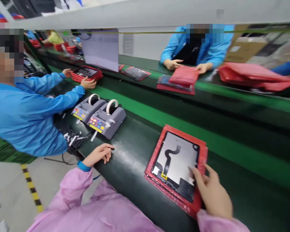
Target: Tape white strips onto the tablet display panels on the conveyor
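Note:
A flat display panel (176, 161) with a curved black ribbon cable and a yellow-framed connector lies on red bubble-wrap sheets (169, 193), stacked on the bench. My right hand (214, 191) is at the stack's right edge, slightly blurred. Its thumb lies over the panel's margin and its fingers are along the red outer side. My left hand (101, 154), with a blue band at the wrist, rests near the bench's front edge. Its fingers are curled, and a small dark bit shows at the index fingertip. What it is I cannot make out.
Two grey tape dispensers (107, 120) stand beyond my left hand, cables beside them. At left, a co-worker in blue (33, 109) holds a red-wrapped stack (87, 74). Across the bench, another person handles a red bubble bag (185, 75). A grey shelf beam (145, 14) crosses above.

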Demonstrator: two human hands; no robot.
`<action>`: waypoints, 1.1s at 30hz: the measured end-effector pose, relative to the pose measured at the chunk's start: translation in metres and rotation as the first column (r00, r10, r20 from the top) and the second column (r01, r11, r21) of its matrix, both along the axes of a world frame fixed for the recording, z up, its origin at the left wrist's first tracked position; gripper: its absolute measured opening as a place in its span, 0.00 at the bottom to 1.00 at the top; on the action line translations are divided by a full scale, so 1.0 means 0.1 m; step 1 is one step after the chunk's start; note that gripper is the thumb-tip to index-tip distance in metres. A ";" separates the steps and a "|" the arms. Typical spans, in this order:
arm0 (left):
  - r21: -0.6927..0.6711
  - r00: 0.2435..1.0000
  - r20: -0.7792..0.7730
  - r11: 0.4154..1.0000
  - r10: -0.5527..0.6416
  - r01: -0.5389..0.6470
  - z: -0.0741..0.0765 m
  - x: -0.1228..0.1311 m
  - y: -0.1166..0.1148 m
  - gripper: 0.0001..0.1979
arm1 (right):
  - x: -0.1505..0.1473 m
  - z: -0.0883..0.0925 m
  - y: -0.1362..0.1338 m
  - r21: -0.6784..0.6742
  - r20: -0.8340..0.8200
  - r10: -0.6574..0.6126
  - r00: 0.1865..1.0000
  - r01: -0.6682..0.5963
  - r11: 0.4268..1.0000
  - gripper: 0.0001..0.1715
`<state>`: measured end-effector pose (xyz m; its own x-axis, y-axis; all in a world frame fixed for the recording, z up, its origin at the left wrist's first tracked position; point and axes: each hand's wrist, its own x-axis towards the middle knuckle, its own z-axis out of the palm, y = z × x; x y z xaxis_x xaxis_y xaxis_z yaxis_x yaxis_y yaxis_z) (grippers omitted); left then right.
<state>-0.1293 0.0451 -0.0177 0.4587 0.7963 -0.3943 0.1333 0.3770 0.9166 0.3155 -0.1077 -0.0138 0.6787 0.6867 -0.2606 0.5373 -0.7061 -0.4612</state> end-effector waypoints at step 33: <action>0.104 0.937 0.102 0.933 0.336 -0.345 0.19 -0.70 0.39 0.19 | 0.05 -0.04 -0.01 -0.103 0.035 -0.091 0.995 0.094 0.990 0.33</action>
<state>-0.1988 0.0839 0.0013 0.1781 0.9488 -0.2607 -0.0603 0.2750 0.9596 0.3209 -0.1088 -0.0175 0.7464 0.5910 -0.3060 0.4801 -0.7966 -0.3674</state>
